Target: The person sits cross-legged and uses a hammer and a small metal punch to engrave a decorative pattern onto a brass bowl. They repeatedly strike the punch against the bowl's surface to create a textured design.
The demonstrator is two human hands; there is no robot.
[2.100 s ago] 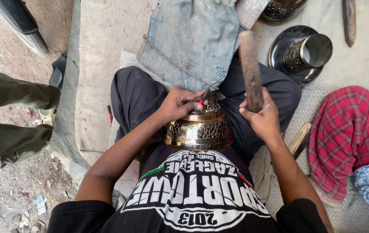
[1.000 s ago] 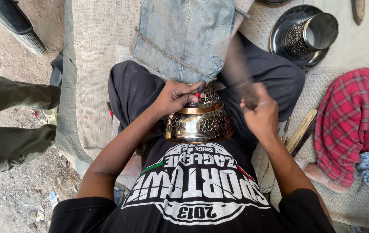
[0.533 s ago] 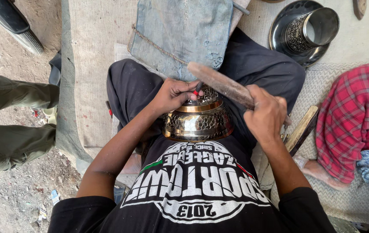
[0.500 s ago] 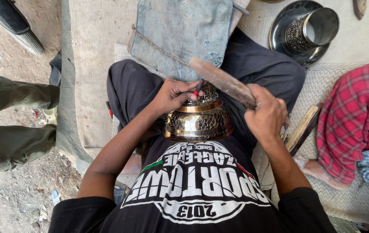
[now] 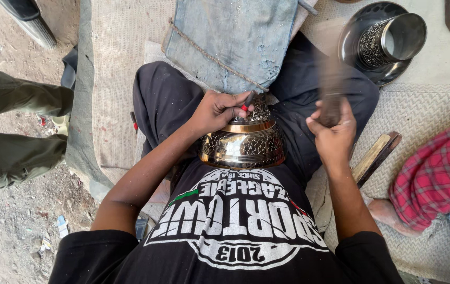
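A brass vessel (image 5: 243, 147) with engraved patterns rests in my lap against my black shirt. My left hand (image 5: 217, 109) is closed on a small chisel (image 5: 248, 100) with a red band, its tip set on the vessel's upper part. My right hand (image 5: 333, 134) grips a wooden mallet (image 5: 331, 92), raised upright and blurred, to the right of the vessel and apart from it.
A blue denim cloth (image 5: 235, 37) lies over my knees. A finished metal vessel on a dish (image 5: 388, 39) stands at the upper right. Wooden sticks (image 5: 375, 158) lie on the woven mat. A person in red plaid (image 5: 438, 176) sits at the right; another's green trouser legs (image 5: 9, 126) are at the left.
The mallet was down across the chisel half a second ago; now my right hand has swung it up and away to the right. My left hand and the vessel stayed put.
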